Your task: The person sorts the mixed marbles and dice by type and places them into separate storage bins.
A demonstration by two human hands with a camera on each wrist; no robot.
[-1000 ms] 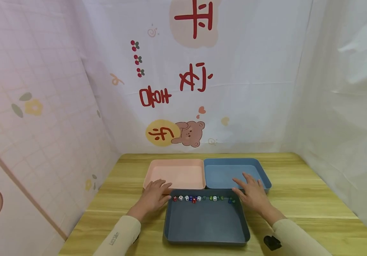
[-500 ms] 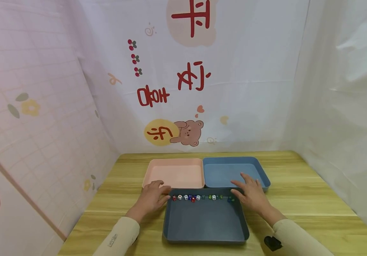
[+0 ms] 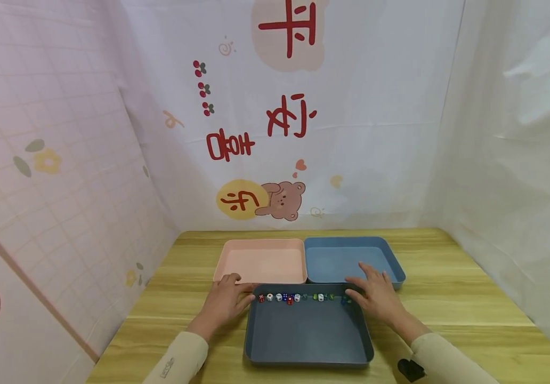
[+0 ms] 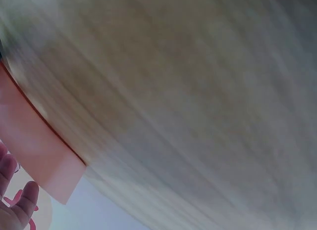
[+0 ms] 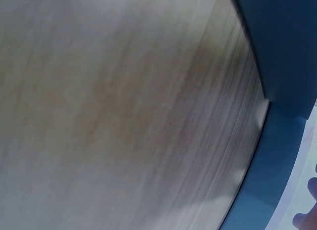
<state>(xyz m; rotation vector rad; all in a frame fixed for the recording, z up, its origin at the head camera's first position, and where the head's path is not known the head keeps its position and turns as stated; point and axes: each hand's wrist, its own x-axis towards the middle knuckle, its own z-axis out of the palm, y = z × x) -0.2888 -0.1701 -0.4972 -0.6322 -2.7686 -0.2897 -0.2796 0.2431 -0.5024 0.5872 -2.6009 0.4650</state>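
A dark grey tray (image 3: 309, 336) lies nearest the person, with a row of small dice along its far side. Among them are a red die (image 3: 290, 301), a white die (image 3: 297, 297) and several blue and green ones. My left hand (image 3: 224, 304) is at the tray's far left corner, thumb by the rim, fingers loosely bent over the near edge of the pink tray (image 3: 261, 261). On the far right corner, my right hand (image 3: 379, 300) spreads its fingers near the blue tray (image 3: 347, 261). Neither hand holds anything. Each wrist view shows only a few fingertips at its lower corner.
The pink and blue trays stand side by side behind the grey tray on a wood-grain table (image 3: 467, 298). A small black object (image 3: 410, 369) sits by the right sleeve. A printed white cloth (image 3: 375, 133) hangs behind the table and along both sides.
Both hands have shifted only slightly; the left fingers bend a little more and the right fingers have drawn slightly leftward. Trays and dice stay in place, while the head view shifts a little.
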